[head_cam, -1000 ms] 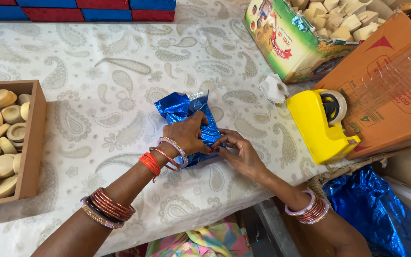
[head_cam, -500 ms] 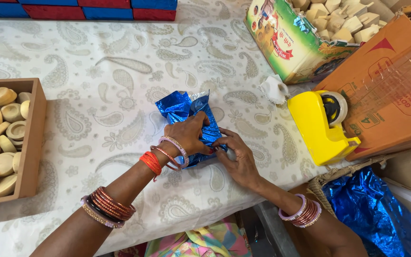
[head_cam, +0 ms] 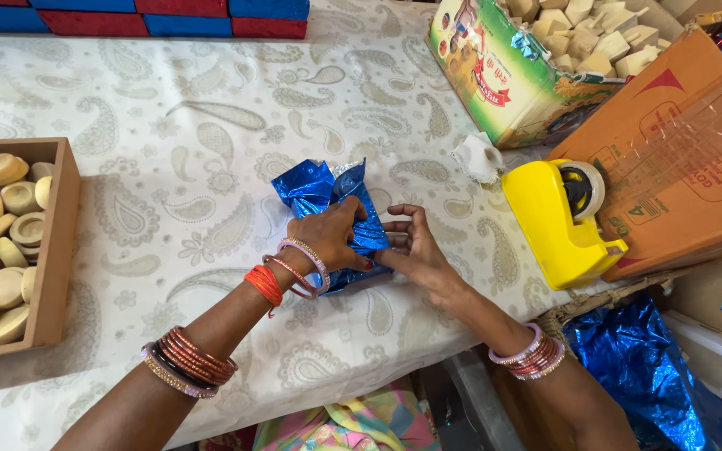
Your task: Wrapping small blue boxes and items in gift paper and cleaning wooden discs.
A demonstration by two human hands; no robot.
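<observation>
Left hand [head_cam: 327,238] first: we see it clenched over the blue foil packet [head_cam: 332,209], pressing it to the cloth [head_cam: 169,167]. From that hand the packet's free, crumpled end runs toward 12 o'clock, so its long axis lies near to far, tilted a little left. Our right hand [head_cam: 411,250] sits at 3 o'clock of the left, just beside it, fingers [head_cam: 394,225] loosely curled and touching the packet's right edge at its near end; whether it pinches the foil or only steadies it we cannot tell. Both hands are at the packet, the left more fully on it.

Farther out, a yellow tape dispenser [head_cam: 557,221] stands at 3 o'clock, well apart, with an orange carton [head_cam: 678,167] behind it. A wooden tray [head_cam: 56,242] of pale rings lies at 9 o'clock. A box of wooden blocks [head_cam: 511,75] is at 1 o'clock.

Against the frame half a second back, our right hand has drawn in closer to the left, its fingers more bent; the packet has not shifted.
</observation>
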